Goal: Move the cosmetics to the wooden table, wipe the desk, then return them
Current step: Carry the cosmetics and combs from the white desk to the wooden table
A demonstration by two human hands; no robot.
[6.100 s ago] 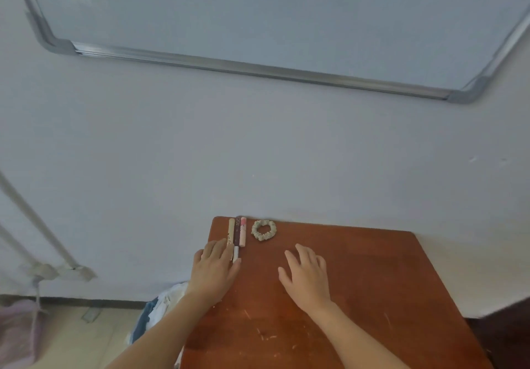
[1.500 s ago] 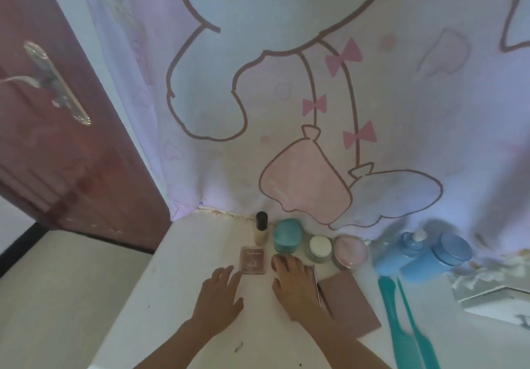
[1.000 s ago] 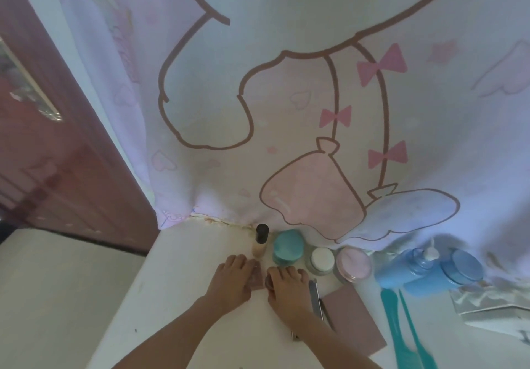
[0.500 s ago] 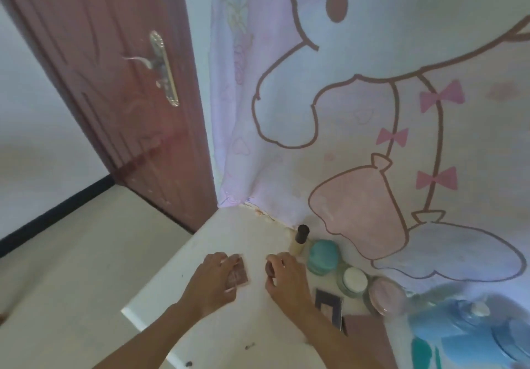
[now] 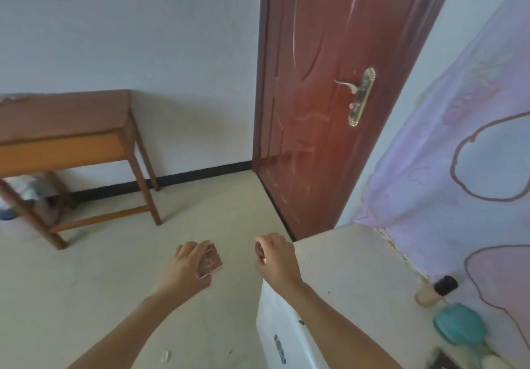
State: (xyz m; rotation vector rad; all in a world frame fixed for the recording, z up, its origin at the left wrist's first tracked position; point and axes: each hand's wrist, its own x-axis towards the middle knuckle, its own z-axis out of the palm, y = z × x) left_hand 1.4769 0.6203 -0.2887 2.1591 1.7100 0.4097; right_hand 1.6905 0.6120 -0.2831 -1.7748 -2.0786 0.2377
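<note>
two hands, one wooden table, one desk, one palette, one compact, one bottle, one jar.

Fingers of the left hand cover part of a reddish palette; the right hand hides most of a small dark-red item. The wooden table runs off the left edge.

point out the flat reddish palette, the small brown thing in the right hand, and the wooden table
flat reddish-brown square palette [image 5: 211,259]: head view, on its exposed face
small dark brown round item [image 5: 259,249]: head view, on the edge that shows
brown wooden table [image 5: 63,113]: head view, on its bare top
</note>
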